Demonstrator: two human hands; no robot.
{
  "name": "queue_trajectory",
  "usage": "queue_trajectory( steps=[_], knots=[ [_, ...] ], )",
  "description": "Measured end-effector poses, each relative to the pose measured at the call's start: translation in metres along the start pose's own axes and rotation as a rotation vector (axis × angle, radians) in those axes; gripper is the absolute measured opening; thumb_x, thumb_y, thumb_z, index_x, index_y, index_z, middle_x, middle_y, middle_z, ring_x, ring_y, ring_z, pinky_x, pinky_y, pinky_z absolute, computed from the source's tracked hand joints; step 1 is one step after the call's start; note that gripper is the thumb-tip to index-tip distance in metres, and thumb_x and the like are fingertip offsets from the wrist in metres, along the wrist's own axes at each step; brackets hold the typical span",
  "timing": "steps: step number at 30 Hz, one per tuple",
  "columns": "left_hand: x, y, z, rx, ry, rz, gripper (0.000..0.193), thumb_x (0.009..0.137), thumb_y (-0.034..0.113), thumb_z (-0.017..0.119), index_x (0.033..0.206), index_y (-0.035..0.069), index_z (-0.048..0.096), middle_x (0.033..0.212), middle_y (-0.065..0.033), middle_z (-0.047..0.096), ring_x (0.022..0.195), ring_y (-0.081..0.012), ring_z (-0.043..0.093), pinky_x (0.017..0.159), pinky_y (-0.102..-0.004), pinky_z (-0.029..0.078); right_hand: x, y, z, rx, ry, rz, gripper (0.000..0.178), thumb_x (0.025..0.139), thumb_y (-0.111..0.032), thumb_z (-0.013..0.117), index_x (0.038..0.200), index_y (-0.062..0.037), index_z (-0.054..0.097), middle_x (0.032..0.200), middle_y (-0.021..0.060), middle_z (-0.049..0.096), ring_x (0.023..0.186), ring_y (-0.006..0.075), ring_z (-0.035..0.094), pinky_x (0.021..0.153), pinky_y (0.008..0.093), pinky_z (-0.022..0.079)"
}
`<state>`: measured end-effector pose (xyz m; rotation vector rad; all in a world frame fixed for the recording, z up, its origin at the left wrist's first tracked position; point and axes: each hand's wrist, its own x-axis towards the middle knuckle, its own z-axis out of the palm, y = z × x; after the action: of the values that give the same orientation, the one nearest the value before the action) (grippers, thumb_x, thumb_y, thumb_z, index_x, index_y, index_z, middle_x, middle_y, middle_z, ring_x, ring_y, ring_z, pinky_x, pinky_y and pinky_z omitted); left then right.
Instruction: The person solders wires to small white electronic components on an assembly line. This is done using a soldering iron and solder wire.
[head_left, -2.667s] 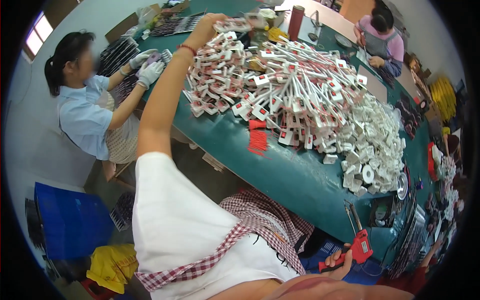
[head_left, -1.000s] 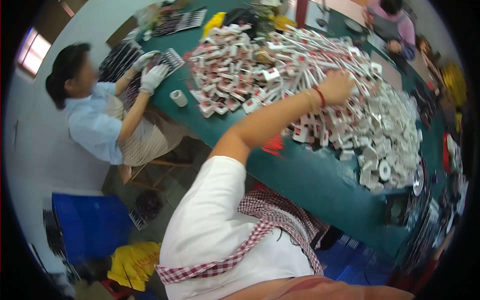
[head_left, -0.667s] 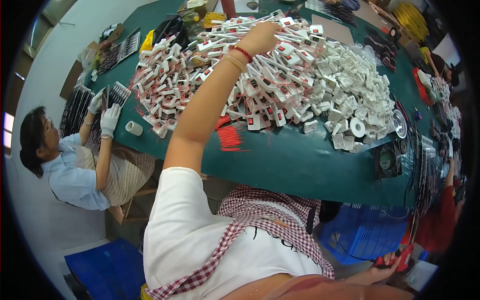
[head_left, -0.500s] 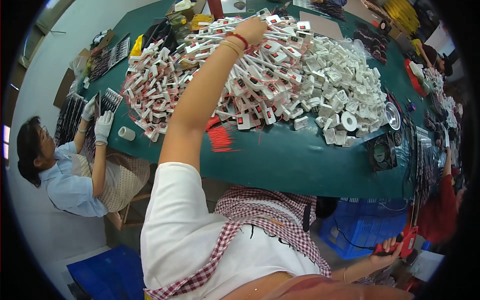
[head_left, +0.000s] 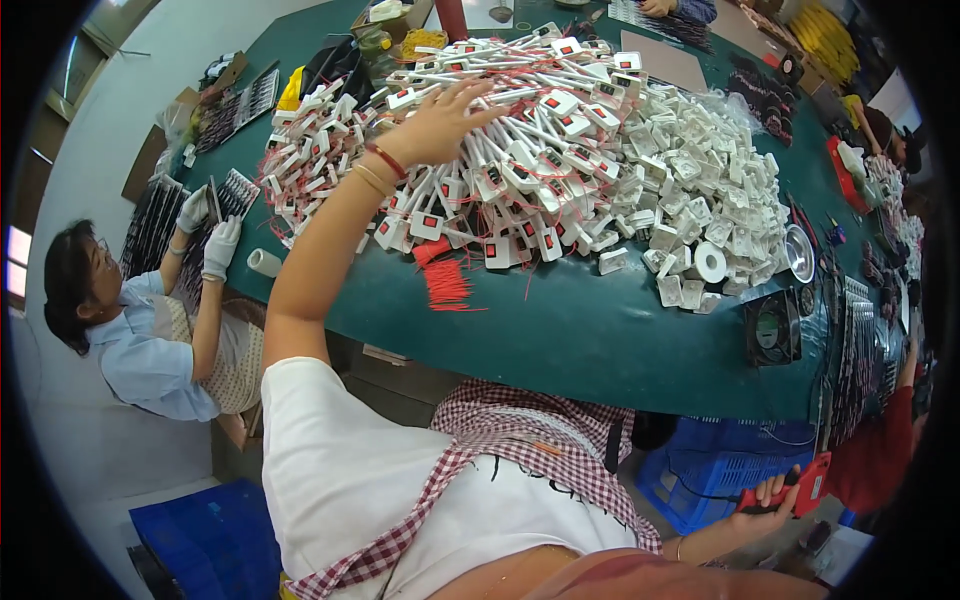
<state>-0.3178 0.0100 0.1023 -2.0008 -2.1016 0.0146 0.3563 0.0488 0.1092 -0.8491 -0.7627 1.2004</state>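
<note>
My left hand [head_left: 450, 125] is stretched over a heap of white plastic switch-like pieces with stems [head_left: 545, 150]; many have red or dark inserts. Its fingers are spread, and nothing shows in its grip. Whether the fingertips touch the heap is hard to tell. Low at the right, off the table, my right hand [head_left: 768, 498] is closed round a red corded hand tool [head_left: 812, 484] with a black grip. Its exact kind is unclear. Near the table's front lies a bundle of short red wires [head_left: 450, 285].
White plastic housings [head_left: 690, 190] are heaped on the right of the green table [head_left: 590, 330]. A white ring [head_left: 709, 262], a metal bowl [head_left: 799, 253] and a black fan [head_left: 772, 328] lie nearby. A gloved co-worker [head_left: 150, 320] sits at left. A blue crate [head_left: 715, 455] stands below.
My left hand has drawn back toward the left and nearer, from the far side of the heap, its fingers now spread. My right hand still holds the red tool.
</note>
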Motion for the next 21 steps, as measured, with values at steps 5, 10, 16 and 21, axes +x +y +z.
queue_trajectory(
  steps=[5, 10, 16, 21],
  knots=[
    [0.003, 0.008, 0.008, 0.132, 0.218, 0.154, 0.07, 0.069, -0.004, 0.055, 0.133, 0.023, 0.044, 0.143, -0.0079, 0.032, 0.133, -0.0273, 0.028, 0.107, -0.0445, 0.026, 0.003, 0.011, 0.026, 0.077, -0.088, 0.059, 0.033, 0.095, -0.019, 0.045, 0.119, 0.0043, 0.045, 0.066, 0.0032, 0.042, 0.047, 0.006, 0.036, 0.041, 0.0179, 0.03],
    [-0.021, -0.011, 0.014, -0.185, 0.166, -0.271, 0.046, 0.072, 0.002, 0.057, 0.118, 0.004, 0.052, 0.123, -0.0186, 0.049, 0.111, -0.0332, 0.049, 0.088, -0.0441, 0.043, -0.005, 0.012, 0.014, 0.049, -0.121, 0.061, 0.032, 0.095, -0.019, 0.045, 0.118, 0.004, 0.045, 0.066, 0.0038, 0.042, 0.048, 0.0061, 0.036, 0.041, 0.0181, 0.03],
    [0.0, 0.018, 0.019, -0.487, 0.057, -0.57, 0.054, 0.084, 0.047, 0.052, 0.097, -0.006, 0.056, 0.085, -0.0231, 0.064, 0.074, -0.041, 0.06, 0.075, -0.0463, 0.048, 0.007, 0.022, 0.015, 0.1, -0.08, 0.134, 0.033, 0.095, -0.019, 0.046, 0.118, 0.0045, 0.045, 0.067, 0.0044, 0.042, 0.049, 0.0065, 0.036, 0.042, 0.0184, 0.032],
    [0.017, 0.039, 0.022, -0.469, 0.119, -0.708, 0.069, 0.081, 0.054, 0.052, 0.104, -0.011, 0.053, 0.101, -0.0291, 0.057, 0.094, -0.0404, 0.058, 0.083, -0.0458, 0.047, 0.014, 0.033, 0.036, 0.236, -0.208, 0.192, 0.034, 0.095, -0.017, 0.045, 0.119, 0.0054, 0.044, 0.067, 0.0049, 0.041, 0.048, 0.0072, 0.036, 0.042, 0.0193, 0.034]
  ],
)
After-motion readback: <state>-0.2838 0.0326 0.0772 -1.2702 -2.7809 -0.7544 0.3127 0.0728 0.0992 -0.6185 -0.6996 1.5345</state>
